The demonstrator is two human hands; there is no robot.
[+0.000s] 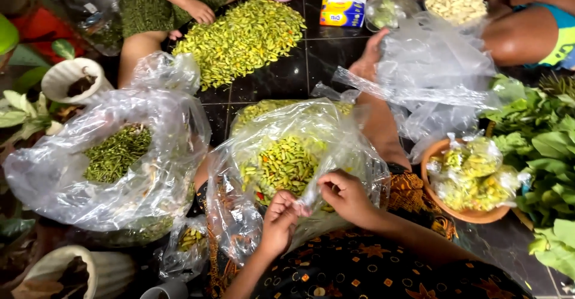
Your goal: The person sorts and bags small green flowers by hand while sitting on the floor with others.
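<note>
left hand [280, 221] and right hand [346, 196], both closed, pinch the rim of a clear plastic bag [335, 137] of yellow-green chilies [281, 166], resting in the lap by the dark tiled floor's [281, 74] near edge.

Setting: a floor [281, 77] of glossy black tiles with pale grout lines, reflecting soft, even light. White ribbed pots [72, 77] with potted plants stand along the left edge; leafy greens [539, 137] lie heaped at right. No walls or windows are visible.
</note>
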